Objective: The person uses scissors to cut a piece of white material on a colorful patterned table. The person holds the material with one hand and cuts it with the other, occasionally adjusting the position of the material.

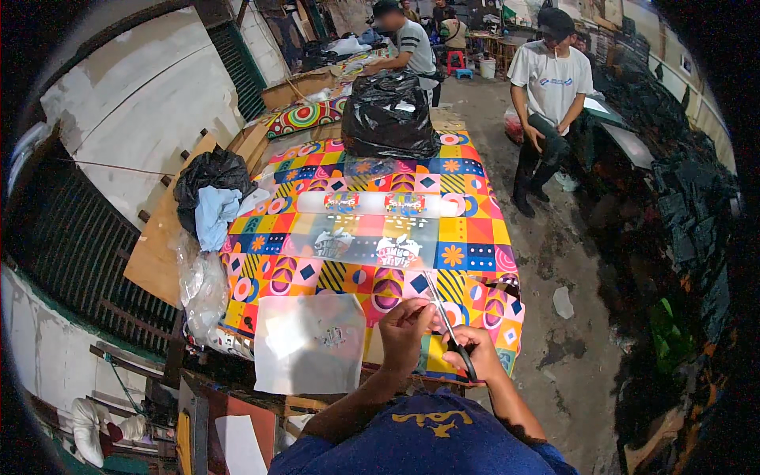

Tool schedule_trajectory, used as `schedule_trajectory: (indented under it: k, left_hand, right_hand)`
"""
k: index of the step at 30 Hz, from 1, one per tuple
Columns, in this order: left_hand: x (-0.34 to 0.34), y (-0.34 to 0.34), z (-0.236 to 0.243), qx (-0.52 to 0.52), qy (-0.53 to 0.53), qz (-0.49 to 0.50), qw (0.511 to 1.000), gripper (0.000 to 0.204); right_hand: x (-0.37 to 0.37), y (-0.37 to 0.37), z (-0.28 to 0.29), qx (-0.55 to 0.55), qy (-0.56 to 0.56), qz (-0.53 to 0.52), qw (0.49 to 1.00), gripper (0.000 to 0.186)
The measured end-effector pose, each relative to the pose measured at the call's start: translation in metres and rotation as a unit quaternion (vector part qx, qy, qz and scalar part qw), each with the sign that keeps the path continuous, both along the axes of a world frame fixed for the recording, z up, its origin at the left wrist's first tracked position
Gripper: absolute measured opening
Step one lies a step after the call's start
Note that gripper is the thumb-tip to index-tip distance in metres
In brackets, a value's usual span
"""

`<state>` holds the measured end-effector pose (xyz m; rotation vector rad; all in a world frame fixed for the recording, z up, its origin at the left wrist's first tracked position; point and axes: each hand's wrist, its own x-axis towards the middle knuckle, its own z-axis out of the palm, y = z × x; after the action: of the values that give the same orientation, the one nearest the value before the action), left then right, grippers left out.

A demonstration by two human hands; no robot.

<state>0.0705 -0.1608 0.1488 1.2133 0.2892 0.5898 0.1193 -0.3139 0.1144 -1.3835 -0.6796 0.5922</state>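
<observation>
Where scissors cut: clear bag.

Lit evenly from overhead; bright on the multicoloured patterned cloth table cover, dim toward the floor right of it. Glare on the clear plastic sheets at its centre and on the crumpled black plastic bag at its far end. Soft, short shadows. Heavy fisheye bending and black vignette at every rim. Slight blur on distant figures beyond the cover.
</observation>
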Motion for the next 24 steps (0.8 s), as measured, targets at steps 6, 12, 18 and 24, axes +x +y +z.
schedule_trajectory:
  k: [6,12,18,24]
  left_hand:
    - [-0.001,0.001,0.002,0.012,0.015,-0.01,1.0,0.009]
    - [-0.002,0.006,0.006,0.031,0.019,-0.018,0.999,0.009]
    - [0.0,0.009,0.006,0.032,0.029,-0.028,0.999,0.01]
    - [0.0,0.014,0.017,0.038,0.046,-0.06,0.996,0.01]
  right_hand:
    - [-0.001,0.0,0.002,0.002,0.001,0.004,1.0,0.027]
    - [0.002,-0.002,-0.002,0.007,0.006,0.017,1.0,0.027]
    - [0.0,0.003,-0.005,0.021,0.01,0.009,1.0,0.026]
    - [0.003,0.001,-0.006,0.037,-0.002,0.013,0.999,0.027]
